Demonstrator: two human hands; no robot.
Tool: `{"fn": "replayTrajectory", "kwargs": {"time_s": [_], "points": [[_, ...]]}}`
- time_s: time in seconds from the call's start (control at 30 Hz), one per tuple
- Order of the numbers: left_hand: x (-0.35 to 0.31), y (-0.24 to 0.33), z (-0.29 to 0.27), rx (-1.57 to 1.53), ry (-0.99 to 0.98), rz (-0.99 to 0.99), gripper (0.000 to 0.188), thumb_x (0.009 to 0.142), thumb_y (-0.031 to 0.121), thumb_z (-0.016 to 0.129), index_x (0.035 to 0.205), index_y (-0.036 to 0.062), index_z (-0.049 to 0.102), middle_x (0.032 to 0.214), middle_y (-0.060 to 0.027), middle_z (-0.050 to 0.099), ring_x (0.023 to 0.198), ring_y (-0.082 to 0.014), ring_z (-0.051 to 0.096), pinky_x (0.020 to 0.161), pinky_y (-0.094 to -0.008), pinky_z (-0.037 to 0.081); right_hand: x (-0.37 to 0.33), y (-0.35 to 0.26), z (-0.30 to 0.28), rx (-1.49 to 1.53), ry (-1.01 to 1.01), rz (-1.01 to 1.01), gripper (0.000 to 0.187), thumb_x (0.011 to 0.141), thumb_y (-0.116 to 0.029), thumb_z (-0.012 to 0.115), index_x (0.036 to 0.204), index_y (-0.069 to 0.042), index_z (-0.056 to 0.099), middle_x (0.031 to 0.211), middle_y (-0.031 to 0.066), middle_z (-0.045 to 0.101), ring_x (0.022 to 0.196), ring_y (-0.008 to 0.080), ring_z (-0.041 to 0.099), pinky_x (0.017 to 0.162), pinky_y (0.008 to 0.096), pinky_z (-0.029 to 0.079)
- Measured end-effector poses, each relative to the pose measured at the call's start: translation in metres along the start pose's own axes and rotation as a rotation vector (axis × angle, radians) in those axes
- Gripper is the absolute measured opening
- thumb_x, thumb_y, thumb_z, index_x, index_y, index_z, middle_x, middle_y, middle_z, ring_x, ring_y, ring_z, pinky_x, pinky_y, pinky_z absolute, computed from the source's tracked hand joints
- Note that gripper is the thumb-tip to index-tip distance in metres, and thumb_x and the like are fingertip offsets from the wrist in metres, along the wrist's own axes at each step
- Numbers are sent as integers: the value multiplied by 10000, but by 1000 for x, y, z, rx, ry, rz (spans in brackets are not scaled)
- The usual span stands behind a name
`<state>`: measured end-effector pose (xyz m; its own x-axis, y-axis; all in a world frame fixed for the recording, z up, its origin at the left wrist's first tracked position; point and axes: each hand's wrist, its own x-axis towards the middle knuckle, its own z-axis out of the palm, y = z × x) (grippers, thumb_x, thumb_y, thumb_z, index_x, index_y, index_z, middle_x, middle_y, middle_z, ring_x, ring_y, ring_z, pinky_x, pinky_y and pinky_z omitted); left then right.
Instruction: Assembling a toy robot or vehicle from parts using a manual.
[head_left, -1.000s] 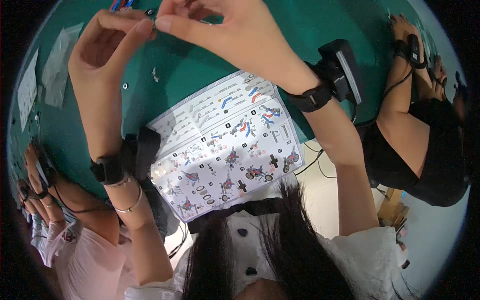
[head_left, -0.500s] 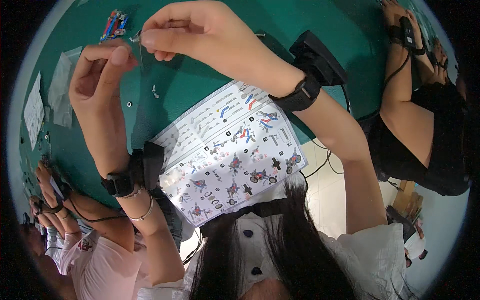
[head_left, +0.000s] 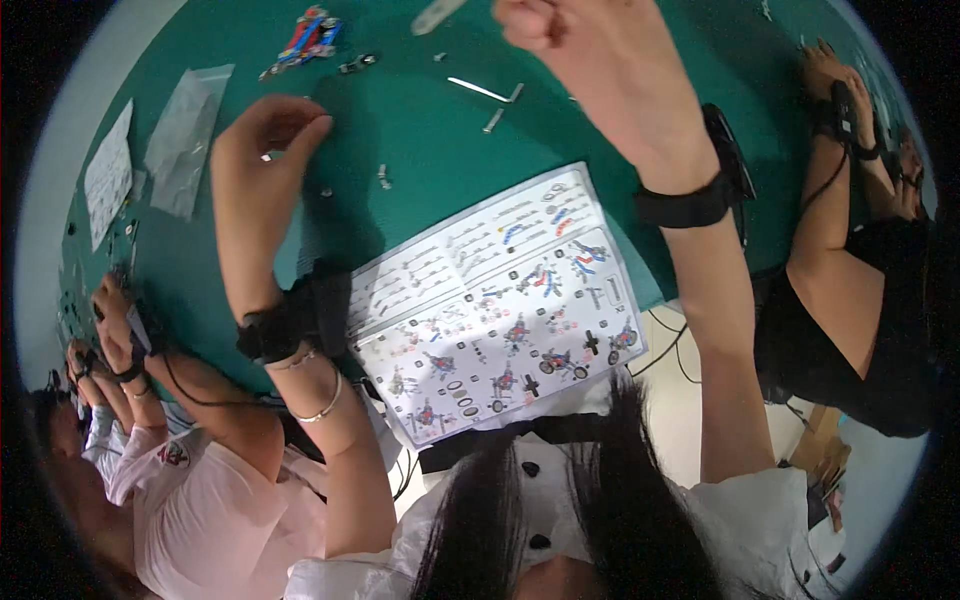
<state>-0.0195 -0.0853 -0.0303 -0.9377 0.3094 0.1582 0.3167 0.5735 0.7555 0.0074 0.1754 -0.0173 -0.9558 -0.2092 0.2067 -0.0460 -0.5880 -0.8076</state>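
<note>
My left hand (head_left: 262, 150) is raised over the green table, its fingers curled and the thumb brought close to the index finger. What they pinch, if anything, I cannot make out. At the top edge is my right hand (head_left: 600, 70), its fingers bent, blurred and partly cut off. Left of those fingers shows a pale flat strip (head_left: 437, 16) with a rounded end. A red and blue model assembly (head_left: 308, 38) lies beyond my left hand, with a small dark metal part (head_left: 358, 64) beside it. An L-shaped hex key (head_left: 484, 91) and a screw (head_left: 493, 121) lie between my hands.
A printed instruction sheet (head_left: 480, 320) with pictured parts and motorbike models lies at the table's near edge. Small metal pieces (head_left: 384, 178) are beyond it. On the left are a clear plastic bag (head_left: 188, 140) and a paper (head_left: 110, 175). Other people work on both sides.
My hands, close together earlier around a small metal part, are now apart. The right has moved right and out to the top edge. The view has shifted, uncovering the hex key.
</note>
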Motion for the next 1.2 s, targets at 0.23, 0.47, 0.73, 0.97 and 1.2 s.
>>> {"fn": "replayTrajectory", "kwargs": {"time_s": [0.23,0.47,0.73,0.97,1.2], "points": [[1,-4,7,113,-33,-87,134,793,36,675,913,-7,635,792,-51,641,721,-93,573,667,-238,453,-5,-5,-3,57,23,-2,206,953,-195,539,988,5,577,856,29,562,730,85,483,669,197,415],[-1,8,-19,-46,67,-100,155,779,0,643,933,-8,631,788,-61,638,692,-119,563,664,-245,452,1,-12,-12,-100,54,-23,216,931,-217,566,976,-7,593,874,15,555,746,94,464,715,220,402],[-23,7,-62,145,315,-56,166,785,8,613,951,-2,622,817,-83,633,746,-156,589,715,-290,452,-4,-22,-17,-88,142,-24,217,934,-208,558,995,-2,589,880,29,550,770,101,467,724,224,400],[-15,-5,-37,365,198,-32,270,742,39,672,989,20,564,913,-127,599,850,-291,584,742,-371,464,-6,-37,-31,-49,167,-110,195,938,-168,537,987,14,584,879,29,527,800,103,455,743,230,394],[-10,35,-8,386,85,149,314,725,56,693,1005,43,553,973,-142,555,946,-336,540,787,-405,450,-1,-33,-33,-49,192,-96,184,929,-167,556,989,4,587,949,55,570,803,109,500,759,239,424]]}}
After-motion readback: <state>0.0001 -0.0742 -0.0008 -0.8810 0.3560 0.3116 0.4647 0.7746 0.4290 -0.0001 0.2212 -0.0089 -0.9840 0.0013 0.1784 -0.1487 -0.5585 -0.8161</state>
